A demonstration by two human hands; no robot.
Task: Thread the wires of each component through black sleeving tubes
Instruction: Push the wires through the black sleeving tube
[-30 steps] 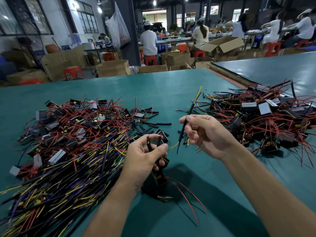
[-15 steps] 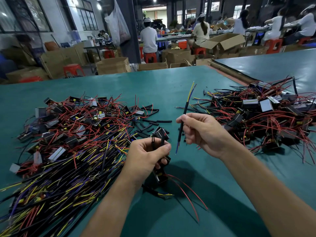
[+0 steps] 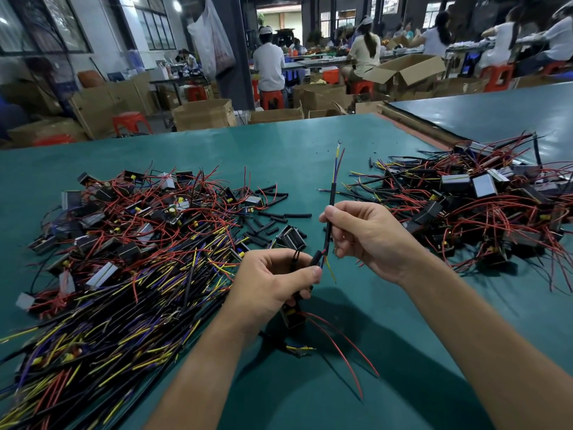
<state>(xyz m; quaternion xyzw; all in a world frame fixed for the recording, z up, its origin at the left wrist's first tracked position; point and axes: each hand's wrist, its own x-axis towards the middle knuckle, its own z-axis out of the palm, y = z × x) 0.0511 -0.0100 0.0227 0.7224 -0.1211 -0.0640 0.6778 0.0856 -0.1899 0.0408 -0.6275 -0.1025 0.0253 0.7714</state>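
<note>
My right hand (image 3: 369, 235) pinches a thin bundle of yellow, blue and red wires (image 3: 336, 164) with a black sleeving tube (image 3: 332, 193) on it; the bundle stands nearly upright above the green table (image 3: 310, 156). My left hand (image 3: 273, 282) grips a short black sleeving tube (image 3: 317, 258) between thumb and fingers, right at the bundle's lower end. Below that hand hangs a small black component (image 3: 293, 318) with red wires (image 3: 344, 352) trailing toward me. Part of the component is hidden by my fingers.
A big heap of components with red, yellow and purple wires (image 3: 117, 262) covers the left of the table. Loose black tube pieces (image 3: 269, 218) lie beside it. Another heap of components (image 3: 483, 209) lies at the right. Cardboard boxes (image 3: 203, 114) and seated workers are beyond the table's far edge.
My right hand has tilted the wire bundle more upright and brought its lower end down to my left hand's short tube. My left hand has stayed in place.
</note>
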